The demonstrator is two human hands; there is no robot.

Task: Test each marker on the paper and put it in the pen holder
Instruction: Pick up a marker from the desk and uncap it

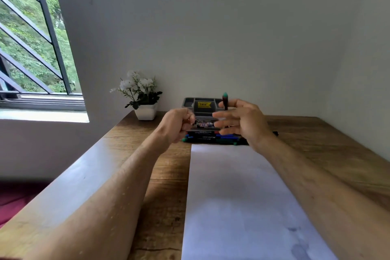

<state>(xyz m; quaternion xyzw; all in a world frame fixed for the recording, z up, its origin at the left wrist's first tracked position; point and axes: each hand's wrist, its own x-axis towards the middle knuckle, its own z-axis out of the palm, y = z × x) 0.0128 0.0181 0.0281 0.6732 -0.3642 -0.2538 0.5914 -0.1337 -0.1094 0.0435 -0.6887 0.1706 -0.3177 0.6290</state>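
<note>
Marker (225,101) (green-tipped) upright, seemingly in right hand (244,121).

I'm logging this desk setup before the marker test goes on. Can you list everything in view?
pen holder: one, grey with yellow label, against the back wall
markers: several, dark with green, blue and red caps, lying between holder and paper
green-capped marker: one, upright in the right hand
paper: one white sheet, faint smudges near the front
potted plant: one, white flowers, white pot, left of holder
table: one, wooden
window: one, dark bars, left
hands: left closed, contents unclear; right
</note>
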